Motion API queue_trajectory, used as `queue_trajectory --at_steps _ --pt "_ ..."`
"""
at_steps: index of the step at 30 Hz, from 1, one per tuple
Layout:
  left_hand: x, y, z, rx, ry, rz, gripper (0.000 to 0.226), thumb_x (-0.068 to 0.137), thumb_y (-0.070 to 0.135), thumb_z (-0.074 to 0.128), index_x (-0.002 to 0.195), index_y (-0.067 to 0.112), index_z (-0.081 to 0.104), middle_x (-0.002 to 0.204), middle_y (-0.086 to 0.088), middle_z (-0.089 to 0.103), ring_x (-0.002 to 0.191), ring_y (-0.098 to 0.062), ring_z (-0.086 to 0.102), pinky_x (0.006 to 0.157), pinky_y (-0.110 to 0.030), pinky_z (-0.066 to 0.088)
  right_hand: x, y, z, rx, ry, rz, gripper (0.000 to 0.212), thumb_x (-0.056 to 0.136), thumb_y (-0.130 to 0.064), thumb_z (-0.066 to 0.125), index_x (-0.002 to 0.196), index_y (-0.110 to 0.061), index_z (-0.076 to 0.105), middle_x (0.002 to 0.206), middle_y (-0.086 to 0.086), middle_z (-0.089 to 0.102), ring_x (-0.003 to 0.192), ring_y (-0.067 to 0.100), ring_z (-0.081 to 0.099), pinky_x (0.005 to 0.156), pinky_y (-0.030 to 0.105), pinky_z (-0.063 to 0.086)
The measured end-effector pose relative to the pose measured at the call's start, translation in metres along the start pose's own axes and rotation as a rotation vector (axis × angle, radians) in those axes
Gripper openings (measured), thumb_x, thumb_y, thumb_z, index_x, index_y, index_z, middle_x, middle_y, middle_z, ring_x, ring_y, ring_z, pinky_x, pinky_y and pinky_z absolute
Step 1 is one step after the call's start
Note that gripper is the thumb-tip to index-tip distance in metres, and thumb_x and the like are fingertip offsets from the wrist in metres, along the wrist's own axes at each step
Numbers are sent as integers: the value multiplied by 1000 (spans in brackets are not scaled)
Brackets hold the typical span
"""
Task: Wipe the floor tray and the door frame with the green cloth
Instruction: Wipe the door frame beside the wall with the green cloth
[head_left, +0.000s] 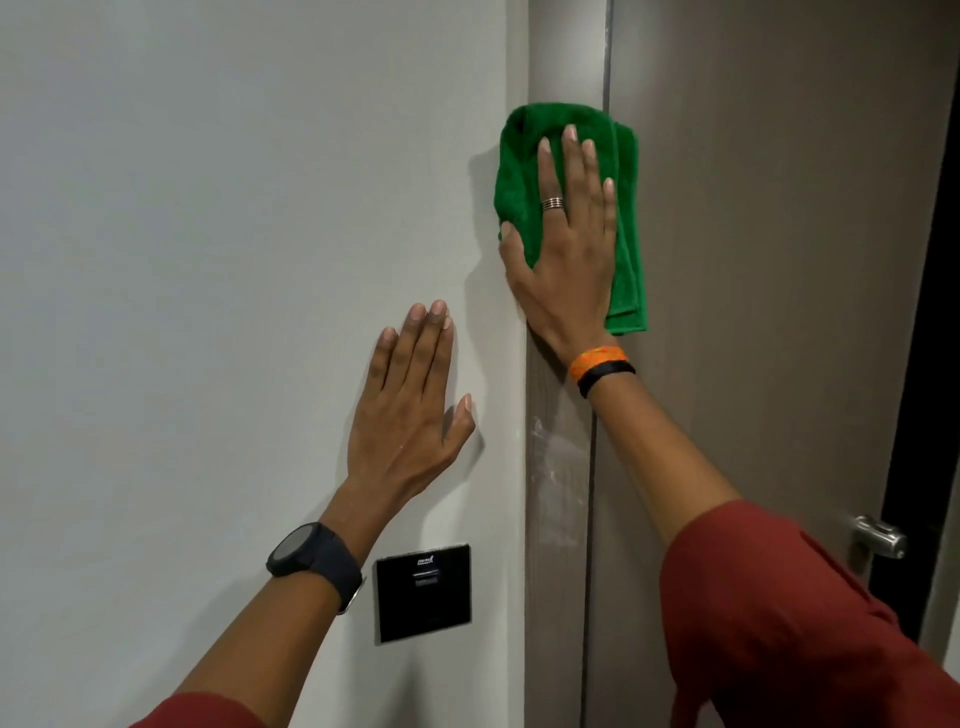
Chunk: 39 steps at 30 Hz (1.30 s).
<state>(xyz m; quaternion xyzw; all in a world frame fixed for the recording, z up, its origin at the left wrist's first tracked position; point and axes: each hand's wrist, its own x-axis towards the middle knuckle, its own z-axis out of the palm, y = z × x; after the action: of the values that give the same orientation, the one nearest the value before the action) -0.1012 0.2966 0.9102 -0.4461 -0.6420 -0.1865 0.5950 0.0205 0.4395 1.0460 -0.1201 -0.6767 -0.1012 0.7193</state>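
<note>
A folded green cloth (626, 218) is pressed flat against the brown door frame (558, 467), overlapping the seam with the door. My right hand (569, 244) lies spread over the cloth, palm holding it to the frame, a ring on one finger. My left hand (413, 395) rests flat on the white wall to the left of the frame, fingers up, holding nothing. Pale smears show on the frame below my right wrist. The floor tray is out of view.
The brown door (779, 260) stands to the right of the frame, with a metal handle (880, 538) at its right edge. A black square wall panel (423, 592) sits on the white wall (208, 260) below my left hand.
</note>
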Motion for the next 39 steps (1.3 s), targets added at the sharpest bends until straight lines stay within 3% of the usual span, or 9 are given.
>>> queue_trajectory --at_steps 3,7,12,15,18,25,30,35,39 --pt "1 1 -2 8 4 -7 77 104 39 37 165 -2 16 175 -17 11 163 -30 8 134 -46 4 -37 0 -3 15 -3 12 73 100 -34 57 163 -9 30 172 18 25 161 34 19 134 49 9" --pt "0 6 -3 43 -15 -16 78 104 39 38 165 -2 13 175 -19 9 163 -32 7 134 -46 1 -168 -1 -13 22 -127 98 78 104 -43 49 167 -15 11 176 12 7 164 30 7 134 45 -3" --pt "0 8 -3 58 -25 -22 78 104 39 37 165 -2 11 175 -20 9 163 -33 7 133 -46 0 -323 0 -29 -17 -250 138 85 101 -46 48 168 -23 1 178 3 -2 164 27 5 134 52 8" --pt "0 8 -3 63 -15 -18 78 105 40 37 166 -2 11 175 -20 9 163 -32 6 133 -45 0 -321 4 -29 -19 -231 124 89 97 -45 53 168 -24 2 178 0 -2 164 25 4 135 47 3" --pt "-1 7 0 64 -22 -23 78 105 41 36 166 -2 10 175 -20 7 163 -32 5 133 -45 -1 -290 6 -21 4 -191 95 88 97 -44 54 168 -24 6 178 1 2 164 28 10 135 50 8" --pt "-1 9 0 51 -2 -23 77 105 39 40 165 -3 14 174 -21 12 163 -33 9 134 -47 4 -97 6 -3 -10 -52 10 76 99 -41 58 162 -8 31 171 19 27 161 35 21 133 52 10" --pt "0 8 0 45 0 -23 78 105 39 40 165 -3 14 174 -20 12 163 -33 9 133 -45 1 1 1 0 -4 -8 25 74 96 -37 58 161 -8 36 170 18 32 159 35 26 131 53 16" --pt "-1 8 -2 33 -4 -12 77 105 39 40 164 -4 16 174 -21 14 162 -34 12 133 -47 5 -64 -1 -3 11 -6 62 73 99 -38 58 161 -8 34 170 18 30 160 34 23 133 51 12" --pt "-3 8 -2 54 -25 -8 77 106 41 36 165 -2 11 175 -20 11 163 -33 9 133 -48 4 -202 3 -11 -20 -129 86 81 102 -45 53 167 -18 12 176 11 11 163 31 12 134 49 4"
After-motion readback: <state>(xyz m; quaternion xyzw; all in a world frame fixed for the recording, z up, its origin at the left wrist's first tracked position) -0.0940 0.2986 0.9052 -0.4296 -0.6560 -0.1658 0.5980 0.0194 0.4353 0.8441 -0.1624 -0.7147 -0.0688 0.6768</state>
